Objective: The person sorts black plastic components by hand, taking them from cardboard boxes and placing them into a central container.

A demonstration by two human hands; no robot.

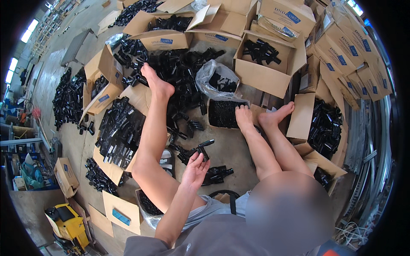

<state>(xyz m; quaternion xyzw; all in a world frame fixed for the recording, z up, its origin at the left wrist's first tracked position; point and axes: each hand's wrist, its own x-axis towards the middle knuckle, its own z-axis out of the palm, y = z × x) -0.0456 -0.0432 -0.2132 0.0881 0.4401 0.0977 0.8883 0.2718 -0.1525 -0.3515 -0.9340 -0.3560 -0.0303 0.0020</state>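
My left hand (195, 171) is closed around a black plastic pipe-like fitting (205, 148), held above the floor between my legs. My right hand (244, 116) reaches to a small cardboard box (212, 124) filled with tiny black pieces (224, 112). Its fingers curl down at the box's right side, and whatever they grip is too small to make out. Just beyond that box stands a clear plastic bag (208, 73) with more black parts in it. Below my left hand, several black fittings (218, 174) lie on the floor.
A large heap of black fittings (178, 79) spreads ahead of me. Open cardboard boxes (267, 79) surround it, and stacked cartons (341, 55) rise at the right. Flattened cardboard (110, 170) bears more fittings at the left, near a yellow machine (71, 224).
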